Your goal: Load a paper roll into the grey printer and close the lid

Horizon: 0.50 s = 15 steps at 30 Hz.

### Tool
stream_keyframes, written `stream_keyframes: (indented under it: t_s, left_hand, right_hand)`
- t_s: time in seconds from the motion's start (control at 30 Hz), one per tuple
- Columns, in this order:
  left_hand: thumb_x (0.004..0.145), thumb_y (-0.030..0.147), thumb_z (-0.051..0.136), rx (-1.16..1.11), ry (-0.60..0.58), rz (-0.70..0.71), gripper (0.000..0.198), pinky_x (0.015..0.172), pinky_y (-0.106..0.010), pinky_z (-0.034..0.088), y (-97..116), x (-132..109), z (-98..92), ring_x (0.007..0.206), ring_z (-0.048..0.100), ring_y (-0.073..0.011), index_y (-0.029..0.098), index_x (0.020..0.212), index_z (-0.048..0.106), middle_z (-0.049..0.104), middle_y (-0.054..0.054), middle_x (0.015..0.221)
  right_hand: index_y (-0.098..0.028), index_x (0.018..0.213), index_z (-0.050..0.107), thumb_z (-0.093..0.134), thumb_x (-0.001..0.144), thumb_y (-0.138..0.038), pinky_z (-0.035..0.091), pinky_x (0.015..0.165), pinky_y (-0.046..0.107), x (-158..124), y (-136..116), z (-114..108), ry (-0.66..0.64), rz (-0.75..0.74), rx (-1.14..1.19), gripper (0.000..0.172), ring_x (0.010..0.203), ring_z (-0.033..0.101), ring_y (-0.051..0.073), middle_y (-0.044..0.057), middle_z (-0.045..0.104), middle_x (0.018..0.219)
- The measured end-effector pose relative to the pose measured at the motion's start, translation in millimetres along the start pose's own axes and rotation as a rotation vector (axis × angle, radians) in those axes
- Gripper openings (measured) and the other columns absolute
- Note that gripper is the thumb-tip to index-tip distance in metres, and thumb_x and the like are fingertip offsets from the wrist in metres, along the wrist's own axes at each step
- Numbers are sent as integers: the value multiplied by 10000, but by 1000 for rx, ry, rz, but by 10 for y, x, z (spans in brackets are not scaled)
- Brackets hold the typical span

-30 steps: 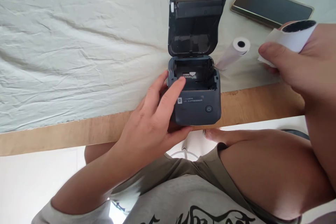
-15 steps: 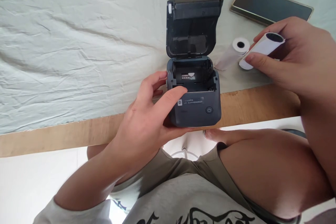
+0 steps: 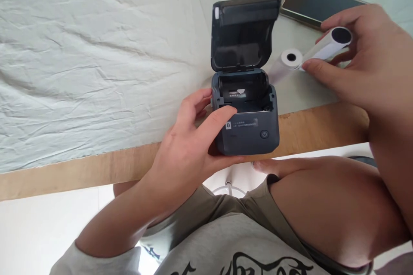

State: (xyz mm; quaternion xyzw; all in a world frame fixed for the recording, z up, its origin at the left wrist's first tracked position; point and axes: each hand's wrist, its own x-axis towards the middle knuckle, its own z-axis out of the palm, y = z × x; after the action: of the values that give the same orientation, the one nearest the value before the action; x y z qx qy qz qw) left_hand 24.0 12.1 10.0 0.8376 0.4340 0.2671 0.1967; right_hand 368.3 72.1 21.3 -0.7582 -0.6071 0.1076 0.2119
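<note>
My left hand (image 3: 190, 137) grips the left side of a dark blue-grey label printer (image 3: 250, 135), its thumb at the front rim of the paper bay. The printer's black lid (image 3: 243, 34) stands raised on its hinge. Inside the bay (image 3: 245, 94) I see a printed label and no roll. In my right hand (image 3: 371, 60) is a white paper roll (image 3: 331, 45) with a wide dark core, held tilted between thumb and fingers. Just left of it, a second white roll (image 3: 288, 62) with a small dark core stands on the cloth, partly behind the printer.
A phone (image 3: 319, 4) lies at the back right, partly behind my right hand. Pale green, wrinkled cloth (image 3: 97, 60) covers the table, leaving a bare wooden edge (image 3: 80, 167) at the front. My legs are below that edge.
The printer and my left hand appear slightly further right. My right hand has raised and turned the held roll a little, so its open end faces me more.
</note>
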Motion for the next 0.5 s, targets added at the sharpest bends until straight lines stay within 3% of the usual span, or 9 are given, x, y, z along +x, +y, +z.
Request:
stream_keyframes:
  t_s: [0.1,0.17,0.23,0.3,0.37,0.5]
  left_hand:
    - [890,420,1089,-4,-17,4,688,1214,-546,738,-10,-10,-18,1557,733,-406,335,1462,715,592,-125,1747]
    - [931,413,1056,6,-39,0,679,1262,-565,704,0,-19,-32,1615,684,-421,326,1506,704,576,-133,1767]
    - [951,420,1038,24,-59,-17,696,1314,-582,661,15,-28,-43,1652,647,-426,332,1544,684,569,-131,1769]
    - [955,422,1036,36,-65,-29,723,1320,-577,655,26,-36,-45,1674,622,-427,331,1569,664,562,-132,1771]
    - [948,442,1042,26,-59,-22,762,1271,-550,692,26,-40,-43,1679,614,-430,323,1590,648,556,-141,1775]
    - [960,429,1032,5,-60,-2,744,1196,-511,736,8,-34,-49,1622,673,-420,331,1590,649,540,-142,1801]
  right_hand:
    - [-358,1589,702,760,993,-656,583,1179,622,-83,105,-25,146,-247,-1,669,1530,671,356,75,655,1679]
    - [-397,1594,699,635,1080,-718,536,1219,668,-180,88,-59,188,-371,19,609,1625,611,397,44,649,1673]
    - [-428,1546,723,592,1124,-700,530,1239,666,-278,-32,-78,190,-474,37,519,1627,608,397,17,680,1607]
    - [-367,1497,744,616,1129,-589,577,1237,599,-338,-219,-54,188,-555,16,448,1571,638,350,38,712,1549]
    - [-294,1555,711,646,1083,-455,636,1188,539,-336,-391,12,93,-541,-38,503,1528,664,323,91,707,1594]
    - [-324,1532,690,730,964,-373,672,1106,516,-224,-489,146,-93,-411,-36,572,1319,736,301,109,713,1519]
